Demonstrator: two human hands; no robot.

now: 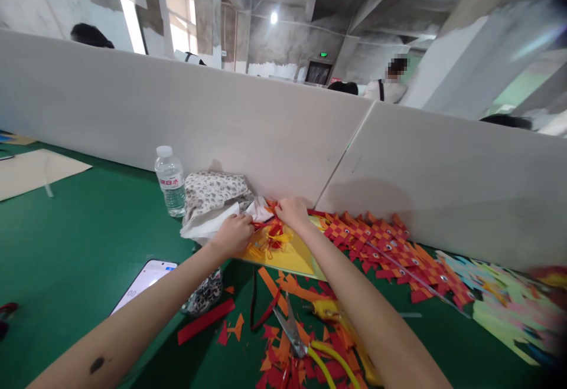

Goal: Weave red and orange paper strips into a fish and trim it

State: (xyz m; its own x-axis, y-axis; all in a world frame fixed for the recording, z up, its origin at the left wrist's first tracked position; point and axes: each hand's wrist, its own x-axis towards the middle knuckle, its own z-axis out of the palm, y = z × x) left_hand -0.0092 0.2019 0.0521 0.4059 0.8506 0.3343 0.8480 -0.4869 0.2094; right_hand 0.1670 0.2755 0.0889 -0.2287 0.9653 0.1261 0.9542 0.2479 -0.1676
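My left hand (234,234) is closed at the left edge of a yellow sheet (305,259), beside a white wrapper (261,211). My right hand (292,213) is closed too, reaching past the sheet's far side near the partition. Between the two hands lie red and yellow threads (275,235), partly tangled. What the fingers of either hand pinch is too small and hidden to make out. Right of my right hand, woven red and orange paper fish (376,241) with stuck-on eyes lie in a heap.
Scissors with yellow handles (296,336) and a yellow glue gun (328,311) lie among paper scraps (279,347). A water bottle (170,182) stands beside a patterned cloth bag (217,191). Left is a phone (148,283). A white partition (248,117) borders the green table (88,229); people are beyond.
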